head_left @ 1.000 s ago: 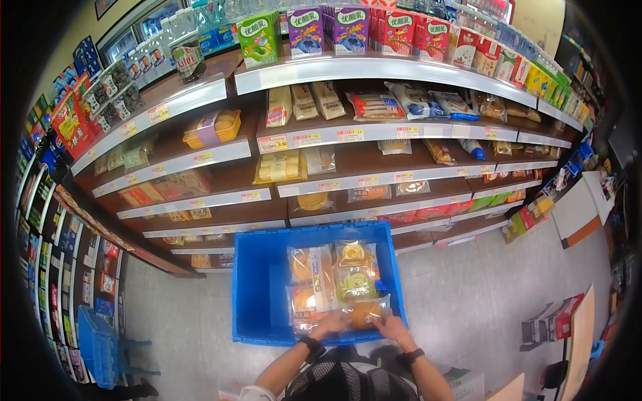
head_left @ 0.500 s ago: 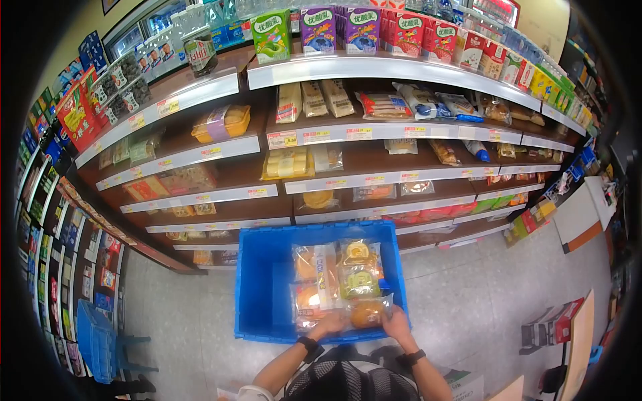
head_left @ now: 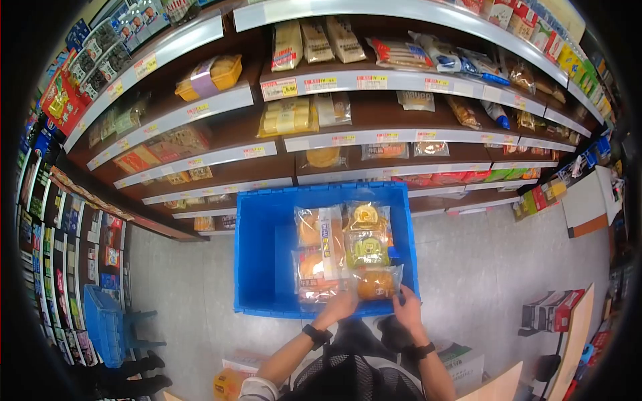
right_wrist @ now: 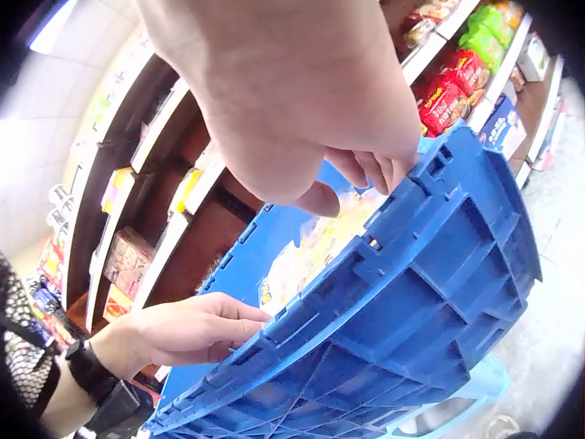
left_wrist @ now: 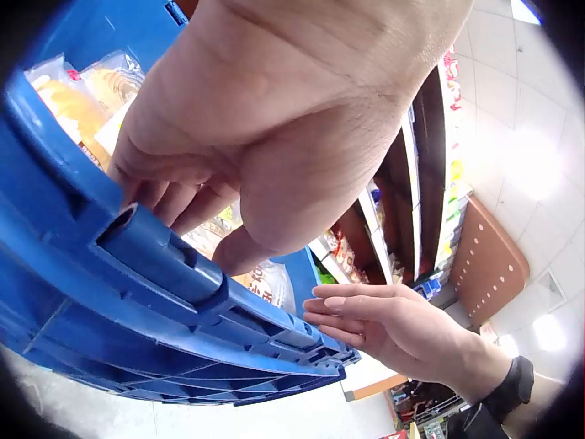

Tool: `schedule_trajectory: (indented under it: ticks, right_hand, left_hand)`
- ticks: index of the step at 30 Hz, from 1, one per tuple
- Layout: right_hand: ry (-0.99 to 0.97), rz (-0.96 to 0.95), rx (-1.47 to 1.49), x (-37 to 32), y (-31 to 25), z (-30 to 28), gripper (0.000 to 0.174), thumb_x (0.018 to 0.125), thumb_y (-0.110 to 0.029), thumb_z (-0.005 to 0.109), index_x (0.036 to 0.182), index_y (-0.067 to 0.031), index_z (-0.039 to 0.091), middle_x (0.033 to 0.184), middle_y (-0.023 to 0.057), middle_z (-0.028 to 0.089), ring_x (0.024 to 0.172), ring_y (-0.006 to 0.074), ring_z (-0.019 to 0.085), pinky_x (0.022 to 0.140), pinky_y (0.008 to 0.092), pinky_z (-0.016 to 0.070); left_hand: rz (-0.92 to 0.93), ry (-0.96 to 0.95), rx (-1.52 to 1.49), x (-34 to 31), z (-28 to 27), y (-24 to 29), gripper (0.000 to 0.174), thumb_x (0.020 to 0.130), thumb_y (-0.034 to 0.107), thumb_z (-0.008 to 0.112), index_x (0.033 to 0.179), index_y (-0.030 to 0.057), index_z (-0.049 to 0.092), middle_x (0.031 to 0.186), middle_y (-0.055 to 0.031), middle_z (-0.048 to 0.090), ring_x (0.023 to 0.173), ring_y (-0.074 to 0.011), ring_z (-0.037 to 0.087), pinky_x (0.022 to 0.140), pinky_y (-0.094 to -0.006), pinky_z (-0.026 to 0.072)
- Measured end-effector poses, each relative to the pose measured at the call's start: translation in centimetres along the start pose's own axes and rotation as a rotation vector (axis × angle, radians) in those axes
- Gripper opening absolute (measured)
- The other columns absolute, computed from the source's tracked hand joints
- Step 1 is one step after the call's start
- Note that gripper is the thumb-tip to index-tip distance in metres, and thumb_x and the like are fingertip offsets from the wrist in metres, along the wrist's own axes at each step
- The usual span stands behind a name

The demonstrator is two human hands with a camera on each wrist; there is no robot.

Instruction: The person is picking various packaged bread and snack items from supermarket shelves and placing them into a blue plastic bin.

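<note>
In the head view, a clear-wrapped round bread (head_left: 376, 283) lies in the near right corner of a blue crate (head_left: 267, 311). My left hand (head_left: 340, 306) reaches over the near rim at the bread's left side, its fingertips partly hidden; contact is unclear. In the left wrist view the left hand (left_wrist: 274, 137) has loosely bent fingers inside the rim. Beside the bread's right edge is my right hand (head_left: 406, 312); its fingers look extended in the left wrist view. A green-labelled pack (head_left: 368, 250), a yellow roll pack (head_left: 366, 216) and long bread packs (head_left: 319, 234) lie behind.
Store shelves (head_left: 401, 137) with packaged bread and drinks rise beyond the crate. A blue stool (head_left: 104, 321) stands at left, boxes (head_left: 461, 364) sit on the floor near the body, and a wooden board (head_left: 576, 334) is at right.
The head view has tipped downward, so shelves and crate sit higher in the frame. The wrapped bread has settled flatter in the corner, and the right hand has drawn slightly back from it.
</note>
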State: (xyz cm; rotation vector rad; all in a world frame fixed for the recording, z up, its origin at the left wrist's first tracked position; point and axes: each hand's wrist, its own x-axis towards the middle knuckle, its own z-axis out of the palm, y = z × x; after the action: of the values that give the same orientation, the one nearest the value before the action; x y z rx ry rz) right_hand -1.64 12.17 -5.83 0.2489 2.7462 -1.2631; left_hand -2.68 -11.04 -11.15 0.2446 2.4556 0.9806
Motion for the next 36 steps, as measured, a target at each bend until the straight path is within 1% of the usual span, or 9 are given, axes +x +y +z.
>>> schedule_trajectory:
  ticks: [4,7,9,18,20,29,32,34,36]
  right_hand:
    - [0.008,0.008,0.077,-1.6,-0.8,-1.8,0.034,0.084,-0.008,0.063,0.115,0.0054,0.06,0.114,0.0242,0.063,0.102,0.0357,0.064,0.087,0.0387,0.0526]
    - [0.025,0.035,0.194,-2.6,-0.3,-2.7,0.033,0.086,-0.006,0.062,0.117,0.0038,0.06,0.112,0.0225,0.064,0.099,0.0298,0.067,0.083,0.0352,0.055]
    - [0.032,0.048,0.246,-2.9,-0.4,-3.5,0.033,0.087,-0.005,0.061,0.119,0.0032,0.058,0.11,0.0218,0.065,0.098,0.028,0.067,0.083,0.0345,0.0552]
    - [-0.028,-0.002,0.358,-4.1,0.4,-7.4,0.036,0.088,-0.004,0.062,0.122,0.0019,0.055,0.102,0.0189,0.069,0.094,0.0245,0.069,0.083,0.033,0.055]
    - [-0.095,0.0,0.393,-4.7,1.3,-8.7,0.034,0.089,-0.003,0.061,0.122,0.0031,0.055,0.103,0.0163,0.069,0.095,0.0202,0.067,0.083,0.0306,0.0541]
    - [-0.09,-0.011,0.423,-9.1,6.7,-15.3,0.029,0.088,-0.006,0.06,0.116,0.0029,0.06,0.101,0.0178,0.07,0.093,0.0237,0.07,0.083,0.0322,0.0547]
    - [-0.073,-0.003,0.455,-10.5,9.2,-16.9,0.028,0.088,-0.006,0.06,0.115,0.0032,0.06,0.101,0.018,0.07,0.094,0.0242,0.069,0.084,0.0324,0.0546]
    - [-0.067,0.003,0.479,-11.4,10.6,-18.0,0.028,0.088,-0.006,0.06,0.115,0.0033,0.06,0.1,0.018,0.07,0.094,0.0243,0.069,0.084,0.0325,0.0546]
    - [-0.063,0.007,0.497,-12.3,11.9,-19.3,0.028,0.088,-0.006,0.06,0.115,0.0033,0.06,0.1,0.018,0.07,0.095,0.0245,0.069,0.084,0.0325,0.0545]
  left_hand:
    - [-0.124,-0.105,-0.026,-0.7,-1.6,2.7,0.04,0.088,0.026,0.058,0.108,-0.0089,0.054,0.096,-0.0301,0.063,0.094,-0.0454,0.06,0.084,-0.0507,0.0471]
    - [-0.064,-0.05,0.036,-1.5,-2.0,4.6,0.039,0.089,0.024,0.057,0.11,-0.0083,0.053,0.1,-0.0283,0.062,0.094,-0.0444,0.06,0.083,-0.0504,0.0477]
    - [0.012,0.108,0.12,-1.9,-2.2,6.2,0.037,0.088,0.019,0.057,0.114,-0.0071,0.052,0.102,-0.0264,0.062,0.092,-0.0433,0.061,0.082,-0.0491,0.0488]
    - [0.14,0.172,0.106,-4.6,-1.2,12.5,0.041,0.087,0.015,0.058,0.122,-0.0069,0.051,0.107,-0.0257,0.061,0.093,-0.043,0.06,0.081,-0.0479,0.0495]
    - [0.149,0.18,0.123,-5.0,0.4,13.1,0.042,0.088,0.015,0.058,0.123,-0.0068,0.051,0.108,-0.0262,0.061,0.094,-0.0431,0.06,0.082,-0.0481,0.0492]
    - [0.118,0.123,0.164,-6.5,5.5,19.1,0.042,0.089,0.015,0.057,0.125,-0.0035,0.051,0.113,-0.0284,0.059,0.099,-0.0456,0.057,0.085,-0.0496,0.0478]
    - [0.157,0.108,0.187,-6.8,7.0,20.8,0.04,0.09,0.015,0.058,0.125,-0.0024,0.052,0.115,-0.0247,0.061,0.101,-0.0393,0.062,0.086,-0.0444,0.0504]
    - [0.008,-0.146,-0.365,-7.2,8.0,22.0,0.037,0.092,0.014,0.059,0.124,-0.0034,0.053,0.117,-0.0193,0.063,0.104,-0.029,0.064,0.089,-0.0371,0.0515]
    - [0.032,-0.128,-0.352,-7.7,8.6,24.7,0.036,0.092,0.013,0.059,0.124,-0.0036,0.054,0.117,-0.0171,0.064,0.104,-0.0253,0.064,0.091,-0.0349,0.051]
